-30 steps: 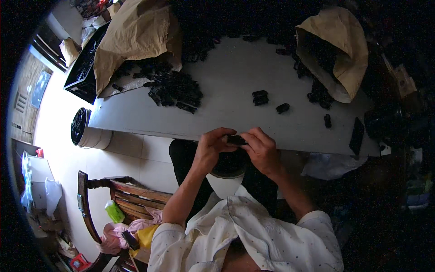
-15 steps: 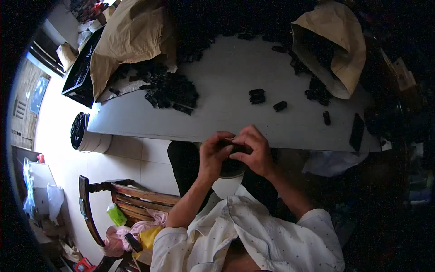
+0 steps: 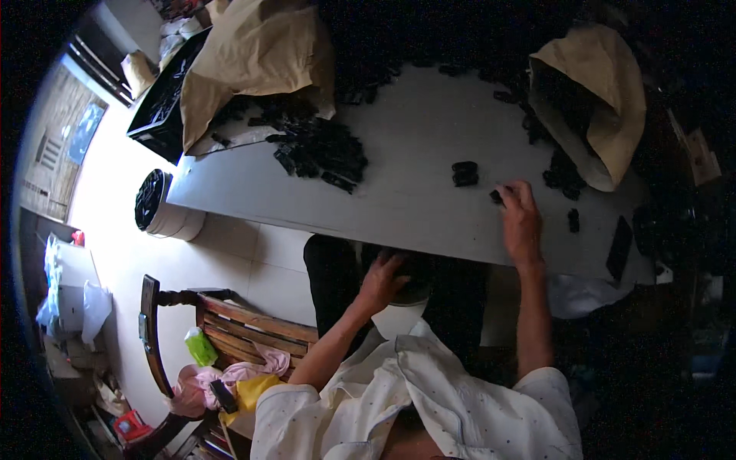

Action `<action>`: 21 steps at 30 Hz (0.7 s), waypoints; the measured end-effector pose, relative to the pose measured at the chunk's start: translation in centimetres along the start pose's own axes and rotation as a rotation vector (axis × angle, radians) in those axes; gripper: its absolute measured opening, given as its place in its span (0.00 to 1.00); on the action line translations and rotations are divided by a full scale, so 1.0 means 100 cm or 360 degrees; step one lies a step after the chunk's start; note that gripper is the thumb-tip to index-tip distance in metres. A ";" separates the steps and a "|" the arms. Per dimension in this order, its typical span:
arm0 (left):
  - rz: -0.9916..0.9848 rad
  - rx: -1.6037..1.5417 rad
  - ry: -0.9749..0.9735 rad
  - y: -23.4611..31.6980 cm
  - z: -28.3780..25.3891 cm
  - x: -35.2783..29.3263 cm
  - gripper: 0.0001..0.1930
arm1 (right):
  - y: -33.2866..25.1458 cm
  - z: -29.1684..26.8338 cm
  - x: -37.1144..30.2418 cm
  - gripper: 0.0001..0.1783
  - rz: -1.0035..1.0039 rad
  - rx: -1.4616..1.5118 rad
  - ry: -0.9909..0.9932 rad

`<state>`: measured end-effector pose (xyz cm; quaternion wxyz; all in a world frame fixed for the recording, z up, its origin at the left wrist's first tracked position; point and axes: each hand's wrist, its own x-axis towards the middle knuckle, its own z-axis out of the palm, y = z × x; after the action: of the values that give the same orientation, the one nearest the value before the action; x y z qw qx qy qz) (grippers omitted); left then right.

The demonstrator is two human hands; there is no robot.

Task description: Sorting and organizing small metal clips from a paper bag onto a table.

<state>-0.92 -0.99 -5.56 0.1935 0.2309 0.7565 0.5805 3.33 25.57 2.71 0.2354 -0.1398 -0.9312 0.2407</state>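
My right hand (image 3: 523, 218) reaches over the front part of the grey table (image 3: 414, 146), its fingertips closed on a small black plastic piece (image 3: 496, 197). Just left and beyond lies a pair of like black pieces (image 3: 464, 174), side by side. My left hand (image 3: 379, 282) is below the table's front edge, between my knees, over a dark round container (image 3: 414, 294). Its fingers are apart, and dark shadow hides what lies under them.
A heap of black parts (image 3: 326, 149) spills from a brown paper sack (image 3: 257, 57) at the left. Another open sack (image 3: 606, 84) stands at the right with black pieces (image 3: 563, 176) beside it. A white bucket (image 3: 178, 218), a black crate (image 3: 157, 115) and a wooden chair (image 3: 238, 326) are at the left.
My hands were together at the table's front edge. The right has moved forward and right to the small black piece; the left has dropped toward my lap. The whole view has shifted slightly.
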 end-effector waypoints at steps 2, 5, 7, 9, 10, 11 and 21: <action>0.0239 0.0900 -0.0279 0.002 -0.008 0.003 0.12 | 0.030 0.008 0.005 0.20 -0.0255 -0.0471 -0.0005; 0.0071 0.0357 -0.0473 0.036 -0.044 0.014 0.13 | 0.059 0.016 -0.004 0.19 -0.0252 -0.0512 -0.0034; 0.0570 0.1144 0.0231 0.059 -0.064 0.033 0.15 | 0.045 0.012 -0.003 0.18 -0.0233 -0.0454 -0.0088; 0.0605 0.1100 0.0665 0.052 -0.080 0.067 0.16 | 0.038 0.009 -0.003 0.17 -0.0217 -0.0410 -0.0122; 0.0611 0.1103 0.0666 0.048 -0.087 0.078 0.16 | 0.040 0.012 -0.005 0.16 -0.0185 -0.0408 -0.0125; 0.0629 0.1240 0.0727 0.046 -0.093 0.086 0.16 | 0.043 0.014 -0.007 0.16 -0.0154 -0.0408 -0.0129; 0.0583 0.0791 0.0882 0.037 -0.096 0.097 0.11 | 0.024 0.008 -0.012 0.15 0.0009 -0.0110 -0.0144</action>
<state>-13.77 -2.22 0.19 -0.1856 0.2364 0.8435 0.4451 4.29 26.83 0.47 0.1874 -0.1394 -0.9482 0.2152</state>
